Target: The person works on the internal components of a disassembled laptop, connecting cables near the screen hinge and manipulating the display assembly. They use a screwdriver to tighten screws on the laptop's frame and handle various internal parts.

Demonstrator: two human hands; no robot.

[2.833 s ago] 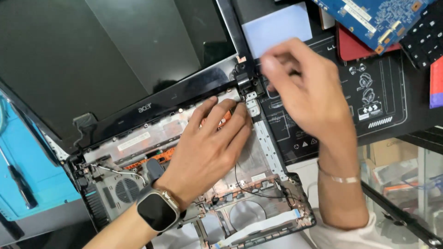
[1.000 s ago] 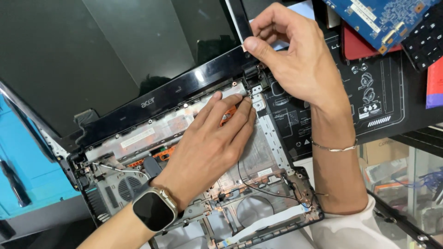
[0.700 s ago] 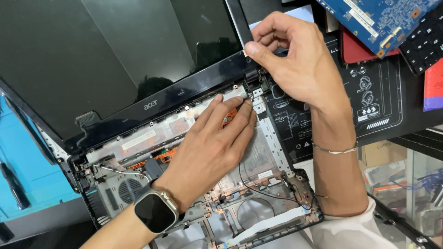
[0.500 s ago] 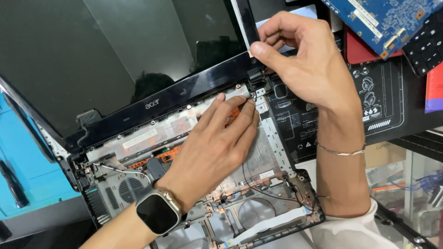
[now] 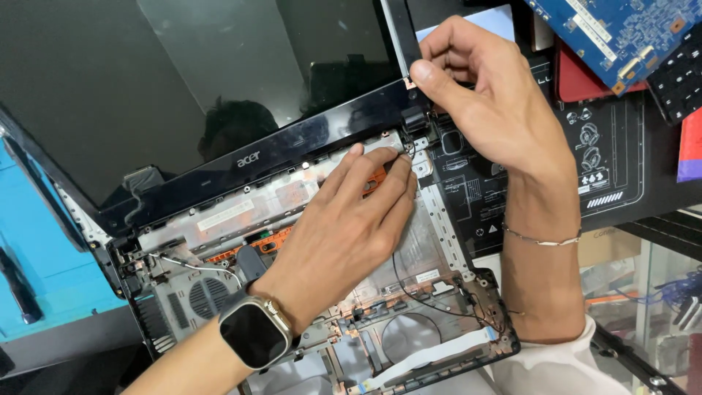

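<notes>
Under left hand [image 5: 344, 227], laptop base [image 5: 307, 285]

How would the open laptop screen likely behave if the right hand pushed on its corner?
The screen looks thin and glossy, so probably fragile and flexible. The right hand pinches its corner by the hinge; it would likely pivot there.
</notes>
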